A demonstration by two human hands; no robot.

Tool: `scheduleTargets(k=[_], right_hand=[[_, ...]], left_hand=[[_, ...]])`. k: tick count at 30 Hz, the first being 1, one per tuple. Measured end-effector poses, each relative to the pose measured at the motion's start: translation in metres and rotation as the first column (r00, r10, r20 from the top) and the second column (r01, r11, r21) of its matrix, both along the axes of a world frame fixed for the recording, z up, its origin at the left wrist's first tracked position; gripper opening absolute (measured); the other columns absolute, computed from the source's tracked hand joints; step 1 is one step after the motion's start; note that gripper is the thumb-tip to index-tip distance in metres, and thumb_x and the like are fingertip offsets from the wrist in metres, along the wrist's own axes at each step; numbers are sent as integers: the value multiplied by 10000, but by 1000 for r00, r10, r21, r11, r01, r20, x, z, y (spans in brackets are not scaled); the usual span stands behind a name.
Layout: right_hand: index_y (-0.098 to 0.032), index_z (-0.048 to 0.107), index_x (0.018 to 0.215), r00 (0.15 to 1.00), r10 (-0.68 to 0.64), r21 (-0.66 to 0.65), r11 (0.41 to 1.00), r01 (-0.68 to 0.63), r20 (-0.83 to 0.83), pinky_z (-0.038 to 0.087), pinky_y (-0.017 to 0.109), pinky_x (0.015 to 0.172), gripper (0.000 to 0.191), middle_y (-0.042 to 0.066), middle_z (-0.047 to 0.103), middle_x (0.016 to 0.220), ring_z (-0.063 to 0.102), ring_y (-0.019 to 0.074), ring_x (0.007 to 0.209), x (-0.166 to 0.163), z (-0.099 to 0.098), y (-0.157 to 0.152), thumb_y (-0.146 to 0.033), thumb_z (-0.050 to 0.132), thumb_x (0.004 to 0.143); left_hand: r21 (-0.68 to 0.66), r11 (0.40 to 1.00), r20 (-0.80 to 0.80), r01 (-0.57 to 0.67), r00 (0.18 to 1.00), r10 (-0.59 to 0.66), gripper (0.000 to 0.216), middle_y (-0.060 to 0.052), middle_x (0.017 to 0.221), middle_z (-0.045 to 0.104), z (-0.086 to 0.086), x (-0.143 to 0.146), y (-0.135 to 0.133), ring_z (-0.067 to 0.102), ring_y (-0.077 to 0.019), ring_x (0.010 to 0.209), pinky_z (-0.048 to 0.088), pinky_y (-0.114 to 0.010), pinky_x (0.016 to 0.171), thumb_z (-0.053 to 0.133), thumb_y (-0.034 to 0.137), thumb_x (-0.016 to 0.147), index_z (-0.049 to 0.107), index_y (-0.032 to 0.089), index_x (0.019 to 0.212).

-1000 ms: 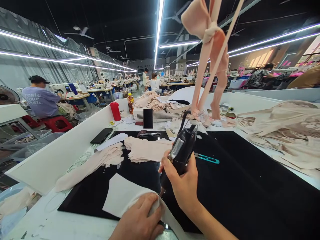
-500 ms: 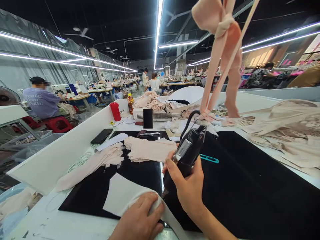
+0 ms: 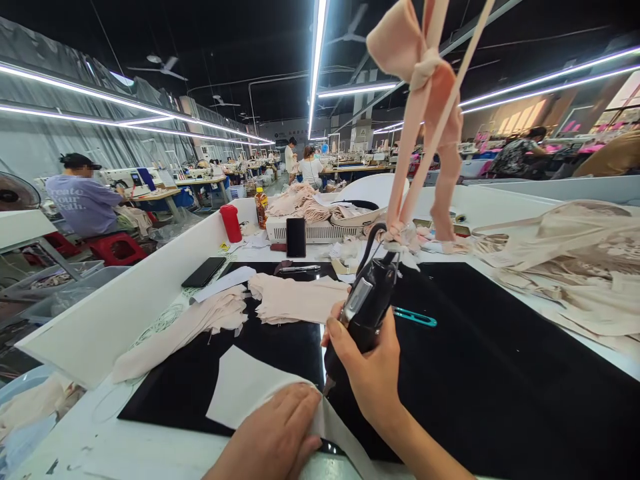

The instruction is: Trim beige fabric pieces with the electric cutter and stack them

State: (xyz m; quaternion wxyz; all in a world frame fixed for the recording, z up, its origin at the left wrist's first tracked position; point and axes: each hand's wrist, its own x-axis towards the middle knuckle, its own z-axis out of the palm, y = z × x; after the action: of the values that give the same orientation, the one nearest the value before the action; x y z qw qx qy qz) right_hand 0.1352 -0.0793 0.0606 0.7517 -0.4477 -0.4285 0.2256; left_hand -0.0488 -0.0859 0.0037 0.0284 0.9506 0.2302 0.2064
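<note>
My right hand [image 3: 373,363] is wrapped around a black corded handheld power tool [image 3: 369,293]. Its narrow tip points down at the edge of a pale cloth piece [image 3: 240,383]. Pale pink fabric strips [image 3: 426,70], knotted together, hold the tool's top end from above. Flat on the cloth lies my left hand [image 3: 283,427], fingers stretched out and fingertips close to the tip. A narrow pale strip [image 3: 345,440] runs from the tip toward the front edge. Under all this is a black mat [image 3: 480,353].
Pink cloth stacks [image 3: 295,298] lie behind the left hand. A teal slotted implement [image 3: 415,317] is right of the tool. Phones [image 3: 204,272] and a red cup [image 3: 231,223] stand farther back. More fabric [image 3: 575,267] is heaped right. A co-worker [image 3: 83,197] sits at left.
The tool's upper end and the hanging strips have shifted left, and my right hand slightly left too. My left hand's fingers, more bent before, have flattened and moved slightly left.
</note>
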Motion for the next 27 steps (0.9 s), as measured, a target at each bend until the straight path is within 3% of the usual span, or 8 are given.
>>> scheduleTargets(k=[3, 7, 9, 15, 19, 27], right_hand=[[-254, 574, 1087, 1000, 7, 2, 1000, -7, 4, 563, 303, 619, 356, -30, 684, 842, 645, 154, 658, 1, 1, 5, -350, 787, 818], [-254, 557, 1046, 999, 38, 11, 999, -38, 0, 549, 291, 591, 329, -55, 646, 785, 599, 132, 595, 4, 4, 16, -333, 778, 815], [-251, 559, 1019, 999, 34, 21, 999, -34, -3, 550, 287, 593, 319, -49, 649, 799, 603, 129, 602, 6, 7, 19, -323, 788, 810], [-257, 586, 1001, 992, 66, 52, 997, -61, -111, 581, 297, 546, 307, -43, 682, 814, 638, 134, 549, 19, 14, 4, -344, 822, 825], [-266, 602, 1001, 984, 114, 60, 992, -107, -137, 578, 288, 518, 281, -36, 682, 806, 640, 138, 553, 25, 14, -18, -321, 828, 844], [-303, 596, 1173, 973, 171, 91, 983, -158, -156, 589, 298, 524, 403, -25, 691, 815, 649, 153, 575, 24, 8, -35, -323, 842, 854]], left_hand=[[-143, 990, -9, -13, 1000, 12, 412, -75, 1297, 748, 7, -9, 5, 748, -179, 1151, 613, -267, 1013, 500, 54, 968, 562, 205, 1347], [-60, 995, -54, 85, 995, -88, 500, -52, 1434, 691, 8, -17, 15, 653, -192, 1338, 550, -322, 1131, 496, -48, 847, 630, 206, 1257], [-11, 997, -83, 74, 994, -75, 533, -39, 1420, 700, 7, -18, 18, 657, -192, 1331, 562, -337, 1126, 506, -67, 852, 633, 215, 1286], [156, 986, -146, -54, 986, 77, 472, -60, 1358, 719, 0, -11, 13, 695, -228, 1235, 615, -362, 1039, 549, -50, 921, 620, 194, 1318], [284, 946, -148, -156, 968, 204, 390, -106, 1298, 716, -11, 4, 5, 709, -267, 1111, 631, -376, 871, 535, 7, 957, 603, 150, 1314], [320, 910, -218, -263, 914, 341, 308, -108, 1179, 696, -7, 25, -1, 670, -273, 932, 573, -408, 771, 582, 138, 1012, 620, 130, 1318]])
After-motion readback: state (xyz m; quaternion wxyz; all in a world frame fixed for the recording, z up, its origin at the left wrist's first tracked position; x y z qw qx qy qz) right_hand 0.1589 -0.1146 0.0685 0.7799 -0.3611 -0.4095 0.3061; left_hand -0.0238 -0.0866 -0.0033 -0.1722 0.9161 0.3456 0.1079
